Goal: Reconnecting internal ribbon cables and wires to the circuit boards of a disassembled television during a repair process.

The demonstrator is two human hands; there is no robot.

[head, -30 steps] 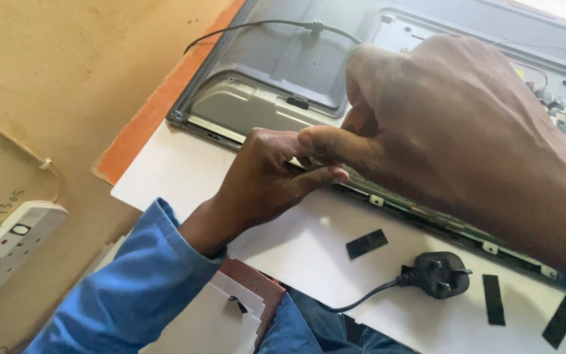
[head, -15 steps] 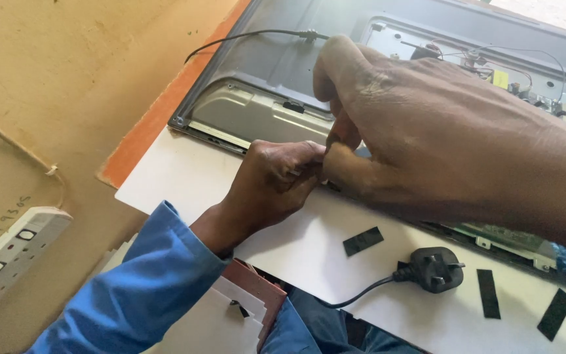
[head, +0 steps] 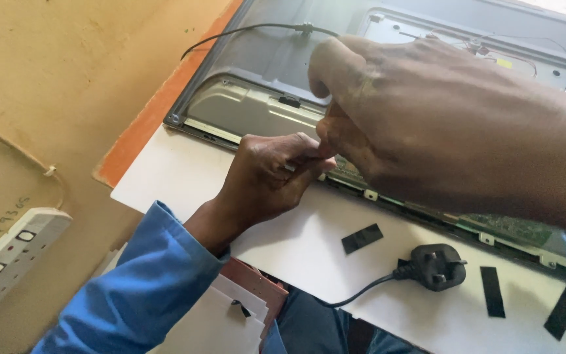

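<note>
Opened flat-panel chassis (head: 257, 111) lies back-up across 12 to 3 o'clock on a white sheet (head: 185, 174), which covers the worktop (head: 47, 85).

Step in hand, as I read it: working something tiny at the chassis's lower edge, likely a tape strip or clip. Too small to tell.

Right hand (head: 440, 131) at 2 o'clock, grip narrow, fingertips pinched at that edge.

Left hand (head: 270, 174) at centre, grip also narrow, fingertips touching the right's.

Whether either pinch holds the item, cannot tell.

Next move calls for a fine, steady pinch along the edge, keeping off the green board (head: 512, 226).

Plug (head: 437, 265) at 5 o'clock; tape strips (head: 361, 238) near it, apart from both hands.
</note>
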